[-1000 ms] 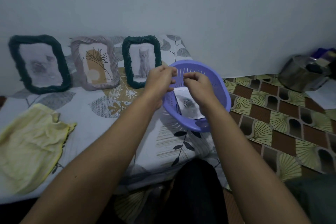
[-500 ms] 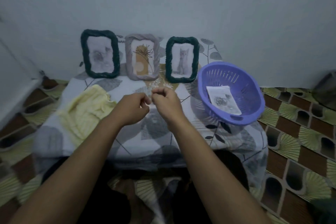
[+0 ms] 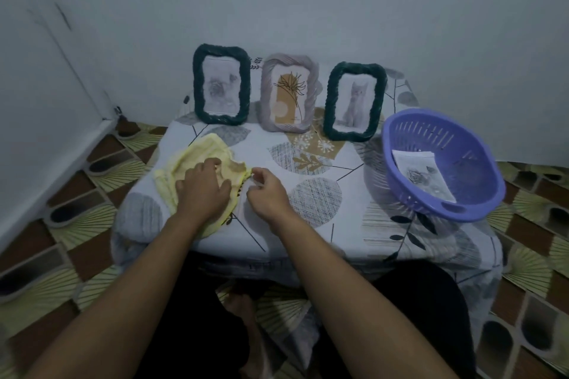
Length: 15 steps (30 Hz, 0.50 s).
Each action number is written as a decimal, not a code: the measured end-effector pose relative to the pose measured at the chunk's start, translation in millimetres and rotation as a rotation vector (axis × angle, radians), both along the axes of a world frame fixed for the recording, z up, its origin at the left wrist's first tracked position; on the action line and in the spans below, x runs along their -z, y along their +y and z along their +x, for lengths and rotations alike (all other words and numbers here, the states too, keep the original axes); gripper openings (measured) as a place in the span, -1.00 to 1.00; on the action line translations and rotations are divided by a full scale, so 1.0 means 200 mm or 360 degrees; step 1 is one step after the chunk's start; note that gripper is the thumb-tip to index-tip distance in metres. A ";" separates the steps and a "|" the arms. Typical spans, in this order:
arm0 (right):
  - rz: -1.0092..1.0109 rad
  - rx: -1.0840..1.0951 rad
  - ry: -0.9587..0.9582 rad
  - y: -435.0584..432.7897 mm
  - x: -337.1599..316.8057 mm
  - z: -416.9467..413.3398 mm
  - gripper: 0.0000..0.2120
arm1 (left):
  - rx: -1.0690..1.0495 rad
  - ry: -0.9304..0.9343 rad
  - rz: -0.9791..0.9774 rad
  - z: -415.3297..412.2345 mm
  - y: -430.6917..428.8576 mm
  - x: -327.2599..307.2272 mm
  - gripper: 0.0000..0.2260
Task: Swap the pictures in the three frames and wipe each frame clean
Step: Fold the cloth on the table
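Note:
Three frames stand upright against the wall at the back of the low table. The left dark green frame [image 3: 221, 89] shows a dog, the middle lilac frame [image 3: 289, 97] a flower drawing, and the right dark green frame [image 3: 354, 101] a kitten. A yellow cloth [image 3: 191, 163] lies at the table's left. My left hand [image 3: 203, 189] rests on top of it with its fingers reaching over a raised fold. My right hand [image 3: 266, 192] sits just right of the cloth, fingers curled, pinching its edge. A loose picture [image 3: 421, 174] lies inside the purple basket [image 3: 462, 209].
The table wears a leaf-patterned cloth [image 3: 314, 194] that hangs over its front edge. The basket overhangs the table's right side. A wall stands close on the left, and patterned floor tiles [image 3: 529, 271] surround the table. My legs are under the front edge.
Both hands have moved left from the table's middle to the yellow cloth. The left hand now lies on it and the right pinches its edge. The view has drawn back.

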State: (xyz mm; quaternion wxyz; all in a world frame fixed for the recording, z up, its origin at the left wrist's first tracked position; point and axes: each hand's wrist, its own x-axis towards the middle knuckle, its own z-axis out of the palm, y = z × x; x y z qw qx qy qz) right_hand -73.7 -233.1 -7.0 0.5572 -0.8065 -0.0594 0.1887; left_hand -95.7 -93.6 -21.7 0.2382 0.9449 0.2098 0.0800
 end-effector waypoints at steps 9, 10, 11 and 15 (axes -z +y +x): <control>0.0084 0.0178 -0.0082 -0.01 0.04 0.07 -0.58 | 0.0328 -0.0250 -0.0701 0.02 0.00 -0.06 -0.89; 0.0059 0.0254 -0.0100 -0.03 0.04 0.08 -0.69 | 0.0357 -0.0287 -0.0761 0.02 -0.01 -0.06 -0.88; 0.0049 0.0318 -0.0119 -0.05 0.03 0.10 -0.80 | 0.0371 -0.0323 -0.0814 0.02 -0.02 -0.07 -0.86; 0.0193 0.0481 -0.0119 -0.17 -0.03 0.14 -0.85 | 0.0243 -0.0407 -0.0914 0.01 -0.06 -0.07 -0.91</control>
